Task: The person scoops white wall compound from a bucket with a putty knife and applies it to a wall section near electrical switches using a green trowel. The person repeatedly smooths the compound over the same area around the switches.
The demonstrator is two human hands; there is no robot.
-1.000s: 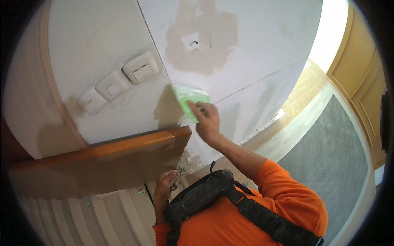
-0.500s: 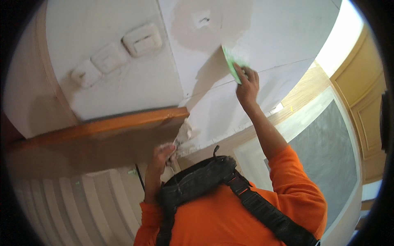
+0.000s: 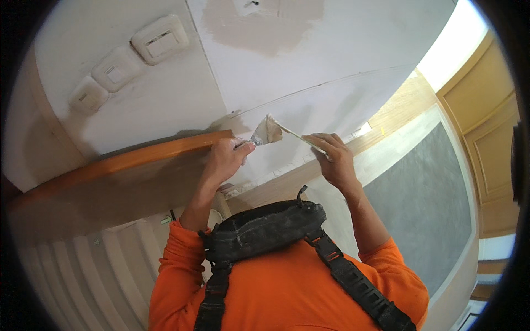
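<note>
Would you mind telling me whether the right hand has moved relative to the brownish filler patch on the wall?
Yes. The right hand has dropped away from the brownish filler patch, down to the left hand by the orange wooden ledge.

1. Two hands are in view: the left hand [image 3: 225, 157] and the right hand [image 3: 334, 160].
2. One putty knife [image 3: 264, 134] shows, its blade coated in filler.
3. One thin flat scraper [image 3: 301, 139] meets that blade; it looks like a single piece, though it shows edge-on.
4. Three wall switches [image 3: 118, 70] sit in a row on the white wall [image 3: 342, 49].
5. One patch of tan filler [image 3: 259, 27] marks the wall, with one small dark hole in it.
6. One orange wooden ledge [image 3: 121, 163] runs below the switches.
7. One black chest pack [image 3: 259, 229] hangs on two straps.
</note>
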